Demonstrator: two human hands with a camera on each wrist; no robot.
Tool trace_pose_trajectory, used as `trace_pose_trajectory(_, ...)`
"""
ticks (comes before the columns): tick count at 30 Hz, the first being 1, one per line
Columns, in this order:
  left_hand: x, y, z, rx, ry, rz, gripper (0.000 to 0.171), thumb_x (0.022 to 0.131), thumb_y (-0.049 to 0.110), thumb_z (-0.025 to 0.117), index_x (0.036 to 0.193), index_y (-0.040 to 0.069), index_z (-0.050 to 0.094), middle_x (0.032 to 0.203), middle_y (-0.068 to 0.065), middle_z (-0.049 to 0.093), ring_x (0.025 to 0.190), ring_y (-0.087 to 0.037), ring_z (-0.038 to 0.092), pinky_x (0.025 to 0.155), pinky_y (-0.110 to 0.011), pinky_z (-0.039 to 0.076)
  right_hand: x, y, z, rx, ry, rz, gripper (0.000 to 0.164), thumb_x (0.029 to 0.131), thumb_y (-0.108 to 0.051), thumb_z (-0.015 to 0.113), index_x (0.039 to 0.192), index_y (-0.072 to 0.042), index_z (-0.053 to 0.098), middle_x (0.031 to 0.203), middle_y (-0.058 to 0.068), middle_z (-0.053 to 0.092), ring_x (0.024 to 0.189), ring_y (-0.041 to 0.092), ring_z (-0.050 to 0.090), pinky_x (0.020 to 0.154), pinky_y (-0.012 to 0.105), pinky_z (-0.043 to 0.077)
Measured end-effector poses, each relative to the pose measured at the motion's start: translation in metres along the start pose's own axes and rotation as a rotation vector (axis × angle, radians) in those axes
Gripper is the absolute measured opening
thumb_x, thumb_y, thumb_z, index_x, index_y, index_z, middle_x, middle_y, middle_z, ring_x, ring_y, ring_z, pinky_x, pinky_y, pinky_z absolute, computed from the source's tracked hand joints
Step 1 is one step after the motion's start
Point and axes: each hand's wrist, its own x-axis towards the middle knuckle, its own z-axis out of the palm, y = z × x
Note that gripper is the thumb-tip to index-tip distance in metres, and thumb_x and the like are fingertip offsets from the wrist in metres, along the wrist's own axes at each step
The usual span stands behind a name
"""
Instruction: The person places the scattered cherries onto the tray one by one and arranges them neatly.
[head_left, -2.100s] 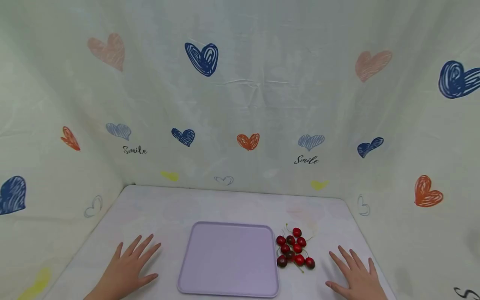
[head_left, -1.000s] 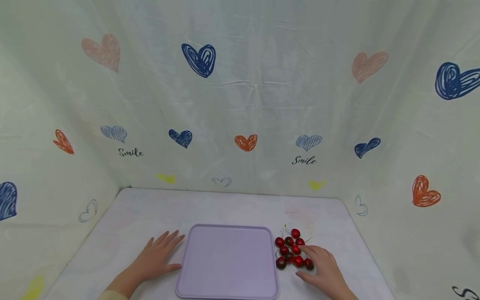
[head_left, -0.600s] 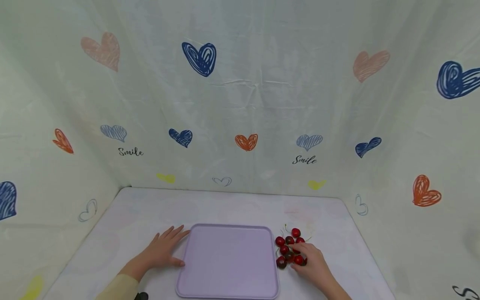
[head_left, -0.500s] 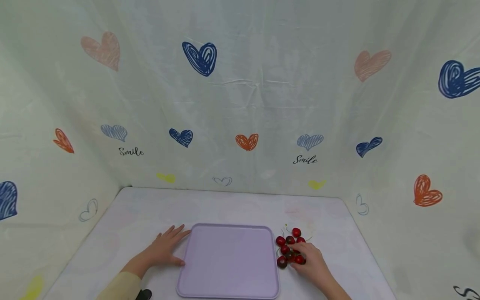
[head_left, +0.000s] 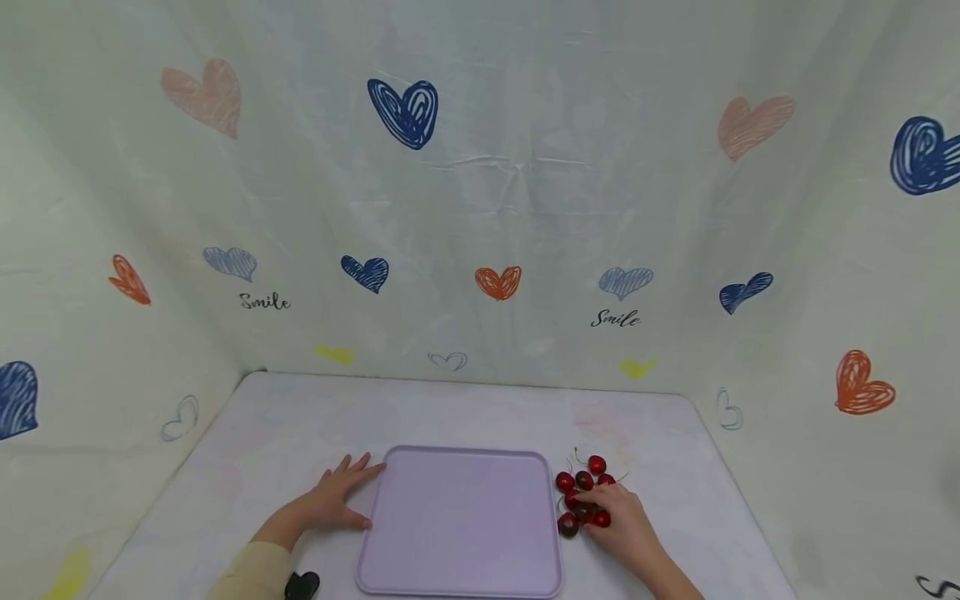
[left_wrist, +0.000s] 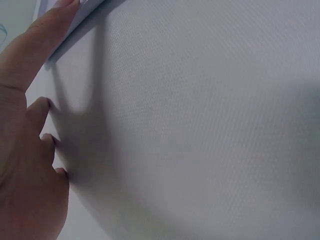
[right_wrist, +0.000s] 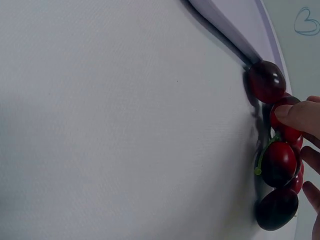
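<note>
A shallow lilac rectangular tray (head_left: pixel 459 523) lies on the table with nothing on it. My left hand (head_left: pixel 333 497) is at its left side, fingers spread; the forefinger and thumb reach the tray's edge, and the left wrist view shows the thumb (left_wrist: pixel 37 42) against the rim. Right of the tray lies a cluster of dark red cherries (head_left: pixel 567 524), some with green stems. My right hand (head_left: pixel 622 522) is over the cluster's near right part. In the right wrist view its thumb presses a cherry (right_wrist: pixel 285 122), fingers curled on the far side and partly cut off.
The white table (head_left: pixel 322 408) has a patterned curtain (head_left: pixel 525 217) with hearts behind it and along both sides. A dark rounded object (head_left: pixel 302 585) shows beside the left sleeve (head_left: pixel 255 573) at the bottom edge.
Both hands have moved inward: the left from the table's left part to the tray's edge, the right onto the cherries, where its fingers have drawn together. The tray stays in place.
</note>
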Motion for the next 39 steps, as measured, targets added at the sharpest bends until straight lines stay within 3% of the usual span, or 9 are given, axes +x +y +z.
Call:
trace_pose_trajectory(6, 0.000, -0.007, 0.003, -0.032, 0.006, -0.005, 0.090, 0.072, 0.033, 0.084, 0.144, 0.001, 0.042, 0.151, -0.037, 0.020, 0.135, -0.063, 0.001, 0.100, -0.078, -0.002, 0.006, -0.011, -0.008, 0.139, -0.011, 0.053, 0.037, 0.068, -0.005, 0.086, 0.102, -0.016, 0.074, 0.095, -0.014, 0.060, 0.085, 0.007, 0.055, 0.076, 0.030, 0.053)
trace_pose_trajectory(9, 0.000, -0.011, 0.004, -0.030, 0.010, -0.011, 0.091, 0.072, 0.034, 0.084, 0.145, 0.002, 0.041, 0.152, -0.036, 0.019, 0.135, -0.063, 0.001, 0.101, -0.077, -0.002, 0.010, -0.018, -0.011, 0.238, 0.006, 0.026, 0.038, 0.070, -0.001, 0.085, 0.104, -0.013, 0.074, 0.097, -0.010, 0.060, 0.080, 0.007, 0.055, 0.069, 0.025, 0.053)
trace_pose_trajectory(14, -0.002, -0.013, 0.005, -0.047, 0.007, -0.018, 0.091, 0.073, 0.034, 0.084, 0.146, 0.002, 0.040, 0.153, -0.035, 0.018, 0.136, -0.061, -0.002, 0.102, -0.076, -0.004, 0.017, -0.032, -0.009, 0.339, 0.027, -0.034, 0.036, 0.071, 0.000, 0.084, 0.105, -0.008, 0.074, 0.098, -0.006, 0.063, 0.082, 0.008, 0.055, 0.066, 0.024, 0.051)
trace_pose_trajectory(23, -0.004, -0.010, 0.006, -0.069, 0.024, -0.007, 0.090, 0.073, 0.032, 0.083, 0.145, 0.001, 0.040, 0.153, -0.034, 0.017, 0.137, -0.060, -0.003, 0.103, -0.073, -0.007, 0.034, -0.061, 0.004, 0.560, -0.046, 0.079, 0.034, 0.079, -0.007, 0.081, 0.111, -0.006, 0.073, 0.101, 0.001, 0.060, 0.077, 0.013, 0.056, 0.066, 0.025, 0.052)
trace_pose_trajectory(29, -0.004, -0.008, 0.005, -0.073, 0.018, -0.009, 0.090, 0.074, 0.032, 0.083, 0.147, 0.002, 0.039, 0.154, -0.033, 0.016, 0.138, -0.058, -0.005, 0.104, -0.072, -0.008, 0.045, -0.080, 0.018, 0.640, -0.043, 0.127, 0.038, 0.078, -0.003, 0.080, 0.116, -0.007, 0.071, 0.100, 0.001, 0.057, 0.087, 0.013, 0.059, 0.078, 0.024, 0.053)
trace_pose_trajectory(32, -0.004, -0.007, 0.004, -0.079, 0.013, -0.024, 0.090, 0.074, 0.032, 0.083, 0.148, 0.004, 0.039, 0.155, -0.031, 0.015, 0.139, -0.057, -0.006, 0.105, -0.071, -0.009, 0.049, -0.098, 0.016, 0.667, -0.043, 0.110, 0.039, 0.078, 0.002, 0.078, 0.116, -0.001, 0.070, 0.100, 0.004, 0.057, 0.088, 0.016, 0.062, 0.081, 0.026, 0.054)
trace_pose_trajectory(37, -0.002, -0.008, 0.007, -0.071, 0.011, -0.044, 0.091, 0.074, 0.034, 0.083, 0.148, 0.006, 0.039, 0.156, -0.029, 0.014, 0.140, -0.055, -0.006, 0.106, -0.069, -0.010, 0.055, -0.131, 0.007, 0.730, -0.015, 0.012, 0.030, 0.076, 0.011, 0.075, 0.105, 0.008, 0.068, 0.099, 0.016, 0.059, 0.084, 0.023, 0.065, 0.078, 0.029, 0.056)
trace_pose_trajectory(39, -0.001, -0.008, 0.007, -0.072, 0.010, -0.047, 0.092, 0.074, 0.035, 0.082, 0.149, 0.007, 0.038, 0.156, -0.029, 0.014, 0.140, -0.055, -0.006, 0.106, -0.069, -0.009, 0.057, -0.135, 0.013, 0.767, -0.001, -0.018, 0.029, 0.076, 0.012, 0.075, 0.104, 0.011, 0.066, 0.097, 0.020, 0.061, 0.083, 0.024, 0.065, 0.076, 0.030, 0.057)
